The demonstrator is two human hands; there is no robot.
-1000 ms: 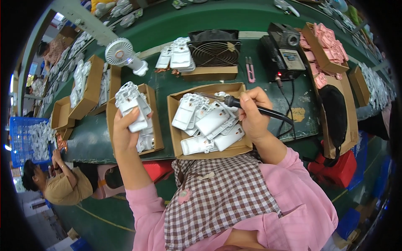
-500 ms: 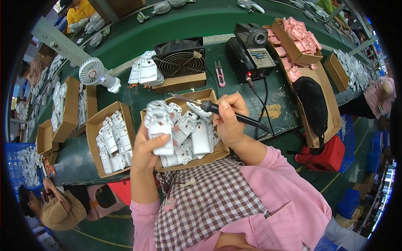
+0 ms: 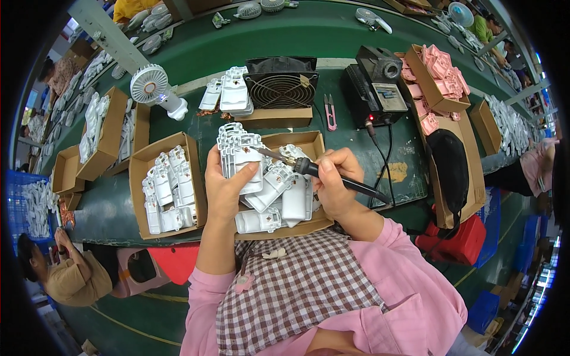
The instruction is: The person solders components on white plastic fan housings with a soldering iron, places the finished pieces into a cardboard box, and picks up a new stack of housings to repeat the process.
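Note:
My left hand (image 3: 223, 188) is closed around a small stack of white plastic housings (image 3: 240, 143), its thumb lying over the top one. Between the fingers and thumb of my right hand (image 3: 336, 185) is a soldering iron (image 3: 307, 167) with a black handle. The iron's tip points left and reaches the upper part of the top housing, by a small copper-coloured spot; whether it touches cannot be made out. Below both hands, a cardboard box (image 3: 292, 140) holds more loose white housings (image 3: 295, 199).
Left of my hands stands another box (image 3: 137, 199) of white housings. Behind are a small white fan (image 3: 149, 84), stacked housings (image 3: 235, 92), a black framed fan (image 3: 281, 90), pink-handled snips (image 3: 331, 114) and a soldering station (image 3: 363, 95). Pink parts (image 3: 440, 65) and a black pouch (image 3: 446, 169) lie right.
The stack in my left hand, blurred before, is now steady. The iron's tip has come from beyond the stack down to the top housing. The whole view has shifted slightly.

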